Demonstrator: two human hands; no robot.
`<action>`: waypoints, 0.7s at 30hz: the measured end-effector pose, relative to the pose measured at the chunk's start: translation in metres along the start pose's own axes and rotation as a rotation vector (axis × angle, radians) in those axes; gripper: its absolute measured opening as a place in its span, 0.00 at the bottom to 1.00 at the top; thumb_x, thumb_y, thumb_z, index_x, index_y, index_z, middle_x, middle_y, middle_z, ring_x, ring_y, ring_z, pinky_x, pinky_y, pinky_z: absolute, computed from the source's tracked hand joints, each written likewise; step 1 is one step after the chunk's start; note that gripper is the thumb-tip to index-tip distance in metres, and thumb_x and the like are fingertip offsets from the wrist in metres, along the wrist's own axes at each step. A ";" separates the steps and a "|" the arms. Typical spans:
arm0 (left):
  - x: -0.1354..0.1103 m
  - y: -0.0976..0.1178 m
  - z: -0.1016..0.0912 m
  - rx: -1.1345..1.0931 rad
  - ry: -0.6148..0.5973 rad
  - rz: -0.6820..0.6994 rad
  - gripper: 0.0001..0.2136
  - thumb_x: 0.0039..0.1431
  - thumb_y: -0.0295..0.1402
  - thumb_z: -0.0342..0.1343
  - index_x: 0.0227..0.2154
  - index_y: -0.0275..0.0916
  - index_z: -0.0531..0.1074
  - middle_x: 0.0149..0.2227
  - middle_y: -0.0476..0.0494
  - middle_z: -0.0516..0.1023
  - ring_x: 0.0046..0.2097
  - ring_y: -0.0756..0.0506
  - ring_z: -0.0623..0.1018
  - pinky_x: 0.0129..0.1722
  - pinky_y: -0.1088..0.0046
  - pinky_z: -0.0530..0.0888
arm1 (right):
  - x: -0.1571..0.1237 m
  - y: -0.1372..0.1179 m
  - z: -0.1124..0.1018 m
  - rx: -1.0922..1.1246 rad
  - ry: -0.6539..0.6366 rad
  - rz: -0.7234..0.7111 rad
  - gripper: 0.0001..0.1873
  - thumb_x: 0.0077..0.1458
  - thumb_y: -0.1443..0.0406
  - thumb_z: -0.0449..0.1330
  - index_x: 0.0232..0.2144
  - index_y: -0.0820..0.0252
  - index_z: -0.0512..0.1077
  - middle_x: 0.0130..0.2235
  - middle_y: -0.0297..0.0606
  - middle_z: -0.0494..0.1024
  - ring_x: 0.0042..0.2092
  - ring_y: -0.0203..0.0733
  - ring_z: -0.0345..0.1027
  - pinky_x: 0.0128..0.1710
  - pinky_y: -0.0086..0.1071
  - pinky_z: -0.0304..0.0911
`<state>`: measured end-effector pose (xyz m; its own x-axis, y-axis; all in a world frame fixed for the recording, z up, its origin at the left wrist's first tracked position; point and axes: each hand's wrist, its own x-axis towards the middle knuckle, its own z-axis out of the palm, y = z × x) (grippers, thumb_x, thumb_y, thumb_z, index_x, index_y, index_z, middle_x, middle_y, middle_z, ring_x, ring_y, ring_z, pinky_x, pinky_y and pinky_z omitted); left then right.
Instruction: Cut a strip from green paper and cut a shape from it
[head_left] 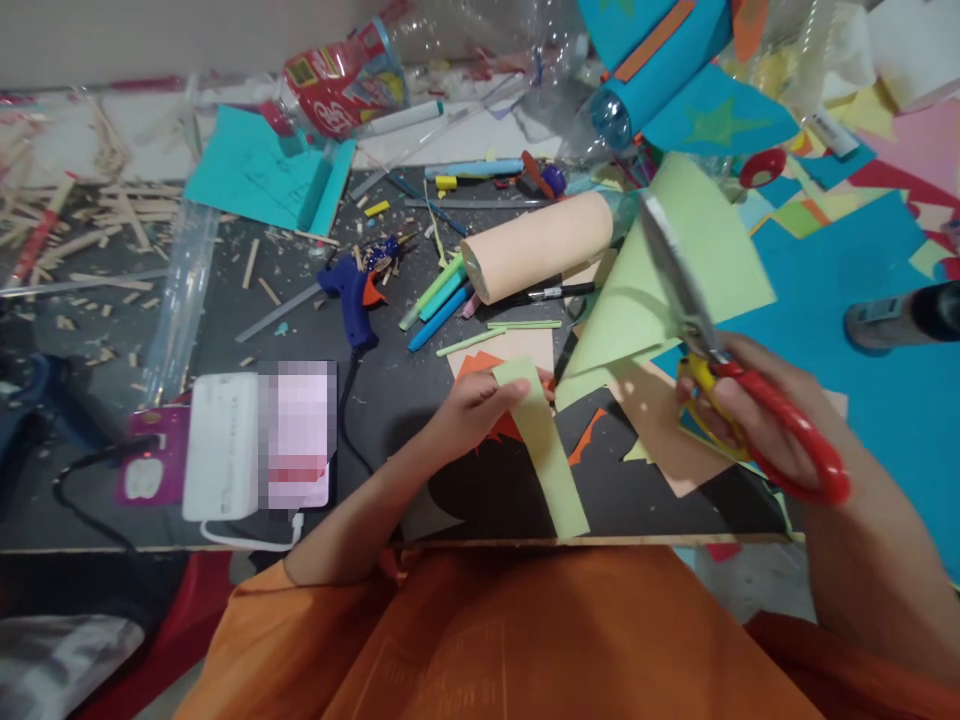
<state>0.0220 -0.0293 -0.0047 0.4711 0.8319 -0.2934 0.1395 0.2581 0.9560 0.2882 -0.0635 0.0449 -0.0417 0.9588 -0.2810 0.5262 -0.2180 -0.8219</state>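
Note:
A pale green paper strip (559, 480) hangs from my left hand (484, 405), pinched under the thumb near its top end. Scraps of orange paper (504, 428) lie beneath that hand. My right hand (757, 400) grips a pair of scissors (675, 260) with red and yellow handles, the blades pointing up and away from me. Behind the blades lies a large curled sheet of light green paper (720, 235). Close by, a peach paper sheet (679, 455) rests under the right hand, and a peach paper-covered cylinder (540, 245) lies on the table further back.
A blue glue gun (352, 295) and several markers (442, 310) lie mid-table. At left are a phone (304, 435), a white power bank (221, 445) and scattered wooden sticks (112, 210). A red-labelled bottle (341, 80) lies behind. Blue card (885, 400) and a dark-capped bottle (900, 318) are at right.

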 end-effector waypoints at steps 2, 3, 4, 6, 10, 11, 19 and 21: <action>0.001 0.001 0.003 -0.020 -0.164 0.062 0.18 0.59 0.46 0.52 0.32 0.38 0.81 0.46 0.41 0.80 0.54 0.41 0.74 0.54 0.69 0.68 | 0.008 0.001 0.005 -0.111 -0.067 -0.062 0.27 0.54 0.49 0.57 0.50 0.59 0.68 0.31 0.38 0.74 0.25 0.38 0.65 0.21 0.31 0.63; 0.001 0.001 0.005 -0.020 -0.209 0.061 0.19 0.60 0.46 0.52 0.38 0.38 0.81 0.51 0.41 0.78 0.57 0.40 0.72 0.57 0.69 0.66 | 0.012 0.002 0.008 -0.150 -0.091 -0.090 0.29 0.54 0.50 0.57 0.53 0.60 0.67 0.31 0.38 0.75 0.28 0.40 0.68 0.25 0.33 0.66; 0.002 0.001 0.008 -0.024 -0.220 0.033 0.20 0.60 0.47 0.52 0.42 0.38 0.80 0.53 0.41 0.77 0.58 0.40 0.71 0.58 0.68 0.65 | 0.015 0.003 0.010 -0.186 -0.114 -0.107 0.30 0.55 0.51 0.56 0.57 0.60 0.65 0.31 0.37 0.75 0.29 0.41 0.68 0.27 0.33 0.67; 0.002 0.001 0.015 -0.074 -0.175 -0.047 0.23 0.59 0.48 0.52 0.48 0.36 0.77 0.54 0.41 0.76 0.58 0.38 0.71 0.58 0.65 0.65 | 0.019 0.003 0.013 -0.247 -0.152 -0.128 0.32 0.57 0.52 0.55 0.61 0.58 0.61 0.29 0.35 0.74 0.28 0.39 0.66 0.27 0.32 0.66; 0.001 -0.001 0.026 -0.324 -0.075 -0.182 0.24 0.56 0.48 0.56 0.47 0.34 0.77 0.48 0.41 0.80 0.54 0.36 0.74 0.56 0.63 0.67 | 0.017 -0.005 0.014 -0.320 -0.116 -0.127 0.39 0.57 0.53 0.54 0.66 0.61 0.52 0.28 0.35 0.74 0.25 0.39 0.64 0.23 0.31 0.63; 0.001 -0.001 0.027 -0.417 -0.075 -0.214 0.23 0.54 0.47 0.58 0.46 0.34 0.78 0.45 0.40 0.82 0.52 0.36 0.76 0.54 0.63 0.69 | 0.016 -0.007 0.014 -0.325 -0.091 -0.133 0.39 0.57 0.52 0.55 0.66 0.61 0.52 0.29 0.36 0.75 0.25 0.39 0.65 0.23 0.32 0.64; 0.007 0.003 0.014 -0.945 0.220 -0.184 0.15 0.62 0.36 0.48 0.39 0.34 0.77 0.36 0.44 0.83 0.43 0.47 0.81 0.48 0.72 0.74 | 0.003 -0.007 0.007 -0.347 0.136 -0.176 0.31 0.53 0.48 0.57 0.55 0.55 0.69 0.46 0.45 0.79 0.37 0.48 0.75 0.35 0.40 0.70; 0.007 0.001 0.013 -0.913 0.104 -0.291 0.15 0.62 0.39 0.50 0.39 0.35 0.77 0.33 0.43 0.82 0.36 0.47 0.81 0.41 0.71 0.76 | -0.003 -0.010 0.002 -0.385 0.178 -0.128 0.31 0.52 0.48 0.58 0.55 0.54 0.70 0.49 0.45 0.78 0.41 0.52 0.76 0.37 0.41 0.71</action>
<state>0.0365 -0.0293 -0.0053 0.4395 0.7031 -0.5590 -0.5133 0.7073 0.4860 0.2813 -0.0647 0.0533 0.0018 0.9974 -0.0715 0.8058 -0.0438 -0.5906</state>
